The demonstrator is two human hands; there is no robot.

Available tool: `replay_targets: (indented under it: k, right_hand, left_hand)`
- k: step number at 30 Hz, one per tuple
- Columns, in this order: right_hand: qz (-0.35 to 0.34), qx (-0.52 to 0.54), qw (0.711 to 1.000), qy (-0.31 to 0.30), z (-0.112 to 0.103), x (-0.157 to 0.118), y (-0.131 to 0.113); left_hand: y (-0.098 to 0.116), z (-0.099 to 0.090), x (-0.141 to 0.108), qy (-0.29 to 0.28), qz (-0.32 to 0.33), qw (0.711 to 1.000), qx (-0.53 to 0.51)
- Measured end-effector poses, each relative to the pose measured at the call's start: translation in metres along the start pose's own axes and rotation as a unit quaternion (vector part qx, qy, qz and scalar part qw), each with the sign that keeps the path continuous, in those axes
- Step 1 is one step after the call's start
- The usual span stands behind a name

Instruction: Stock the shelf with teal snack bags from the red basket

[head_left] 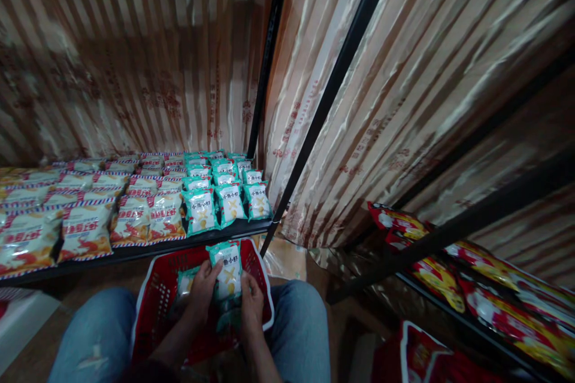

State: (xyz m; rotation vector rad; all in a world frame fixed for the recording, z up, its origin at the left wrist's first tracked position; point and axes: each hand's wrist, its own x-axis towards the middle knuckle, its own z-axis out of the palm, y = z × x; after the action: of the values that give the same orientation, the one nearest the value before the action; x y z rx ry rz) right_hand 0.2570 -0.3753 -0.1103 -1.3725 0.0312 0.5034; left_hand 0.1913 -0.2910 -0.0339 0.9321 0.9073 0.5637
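Between both hands, a teal-and-white snack bag [230, 274] is held upright above a red basket [150, 317] with a white rim. My left hand [203, 287] grips the bag's left edge, thumb on its front. The fingers of my right hand [251, 299] close on its lower right edge. Below, inside the basket, more teal bags [186, 280] lie partly hidden by my hands and forearms. In front, rows of matching teal snack bags [231, 200] stand on the shelf's right end.
Orange-and-white snack bags [87, 227] fill the shelf [148, 247] to the left. Black metal posts [314, 114] rise in the corner before pleated curtains [179, 72]. Red-and-yellow bags [503, 311] line a right-hand shelf. Another red basket [404, 347] sits low right, a white box [27, 323] low left.
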Motion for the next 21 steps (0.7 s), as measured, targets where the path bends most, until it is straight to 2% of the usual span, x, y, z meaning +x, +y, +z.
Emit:
replay_targets:
  k: [5,9,15,18,21]
  right_hand:
    - [-0.017,-0.024,1.0,0.011,-0.004,0.007,0.008]
    - [-0.003,-0.005,1.0,0.009,-0.005,0.006,0.005]
    - [0.004,-0.001,1.0,-0.007,-0.002,0.004,-0.002]
    - [-0.025,-0.029,0.999,0.015,-0.001,0.004,-0.004]
    - [-0.111,-0.093,0.989,0.028,-0.002,0.004,-0.004]
  left_hand:
    - [0.01,0.008,-0.002,0.016,0.002,1.0,0.012]
    - [0.015,0.011,-0.001,-0.006,0.009,1.0,0.01]
    - [0.007,0.01,0.011,-0.007,0.058,0.997,0.057]
    - [0.004,0.011,0.016,0.005,0.086,0.991,0.106]
    - [0.006,0.013,0.018,0.006,0.1,0.986,0.134]
